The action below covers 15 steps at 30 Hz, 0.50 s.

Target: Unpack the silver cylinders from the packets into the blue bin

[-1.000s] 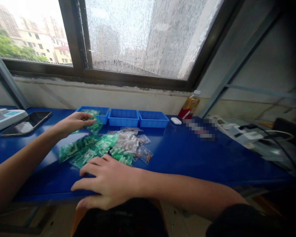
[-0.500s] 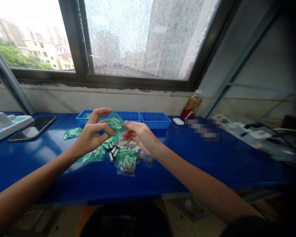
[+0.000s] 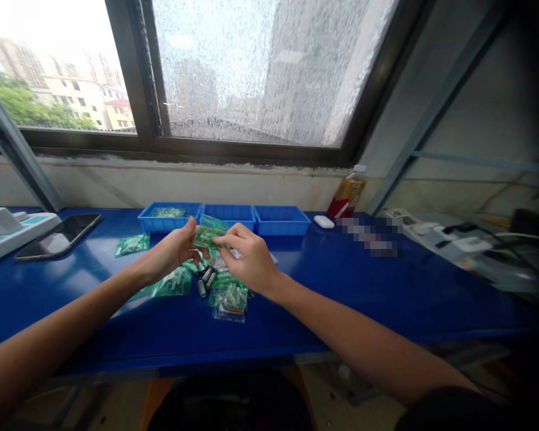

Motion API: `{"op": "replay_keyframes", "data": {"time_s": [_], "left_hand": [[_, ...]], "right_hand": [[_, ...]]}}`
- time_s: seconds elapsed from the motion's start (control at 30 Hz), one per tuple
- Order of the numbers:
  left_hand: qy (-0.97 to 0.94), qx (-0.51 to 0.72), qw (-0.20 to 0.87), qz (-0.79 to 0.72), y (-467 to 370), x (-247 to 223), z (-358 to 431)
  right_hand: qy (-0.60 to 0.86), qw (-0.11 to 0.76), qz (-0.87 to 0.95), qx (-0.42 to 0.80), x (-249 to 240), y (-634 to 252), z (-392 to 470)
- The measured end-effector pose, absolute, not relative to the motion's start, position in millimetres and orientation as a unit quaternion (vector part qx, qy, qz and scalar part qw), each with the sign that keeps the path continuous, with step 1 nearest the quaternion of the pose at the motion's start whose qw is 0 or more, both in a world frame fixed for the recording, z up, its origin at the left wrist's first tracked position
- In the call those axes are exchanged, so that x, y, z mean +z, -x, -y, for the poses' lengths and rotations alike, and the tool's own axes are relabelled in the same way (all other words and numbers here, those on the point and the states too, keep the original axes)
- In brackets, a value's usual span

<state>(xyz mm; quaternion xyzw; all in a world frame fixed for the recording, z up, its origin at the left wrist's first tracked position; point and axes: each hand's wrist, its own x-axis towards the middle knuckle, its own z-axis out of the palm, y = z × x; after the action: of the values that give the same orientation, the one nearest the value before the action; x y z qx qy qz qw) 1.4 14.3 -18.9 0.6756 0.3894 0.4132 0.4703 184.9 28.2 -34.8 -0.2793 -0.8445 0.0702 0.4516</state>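
Observation:
A green plastic bag (image 3: 210,232) is held up between my two hands, above a pile on the blue table. My left hand (image 3: 176,248) pinches its left side. On its right side, the fingertips of my right hand (image 3: 250,257) grip it. Below lie green bags (image 3: 175,282), small silver and black cylinders (image 3: 204,281) and a clear bag with copper-coloured pieces (image 3: 231,305). Part of the pile is hidden under my hands. Behind them is a blue bin (image 3: 147,222) with green bags inside.
Two more blue bins (image 3: 282,226) stand in the row. Another green bag (image 3: 132,244), a phone (image 3: 60,236) and a power strip (image 3: 15,232) are at left. A white case (image 3: 324,221) and a bottle (image 3: 348,193) stand at right, near cables.
My left hand has lowered and turned, uncovering the left bin. My right hand has turned palm-down, its fingers now further over the green bag, which has dropped slightly.

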Motion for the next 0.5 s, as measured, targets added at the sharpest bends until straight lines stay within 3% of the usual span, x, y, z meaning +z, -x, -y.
{"op": "replay_keyframes", "data": {"time_s": [0.1, 0.2, 0.27, 0.37, 0.5], "left_hand": [[-0.743, 0.411, 0.309, -0.428, -1.7, -17.0, -12.5], [-0.831, 0.380, 0.092, -0.396, -0.3, -19.5, -12.6], [-0.866, 0.354, 0.012, -0.354, 0.4, -23.1, -13.3], [-0.876, 0.330, -0.014, -0.351, 0.2, -26.0, -13.9], [-0.858, 0.333, 0.039, -0.388, -0.3, -19.9, -12.2]], "right_hand": [[0.293, 0.449, 0.835, 0.126, -29.6, -183.7, -24.3], [0.329, 0.444, 0.779, 0.295, -24.5, -182.6, -24.8], [0.347, 0.441, 0.715, 0.417, -24.8, -181.2, -28.2], [0.363, 0.452, 0.655, 0.486, -29.0, -179.6, -33.9], [0.371, 0.479, 0.730, 0.316, -31.7, -182.7, -37.0]]}}
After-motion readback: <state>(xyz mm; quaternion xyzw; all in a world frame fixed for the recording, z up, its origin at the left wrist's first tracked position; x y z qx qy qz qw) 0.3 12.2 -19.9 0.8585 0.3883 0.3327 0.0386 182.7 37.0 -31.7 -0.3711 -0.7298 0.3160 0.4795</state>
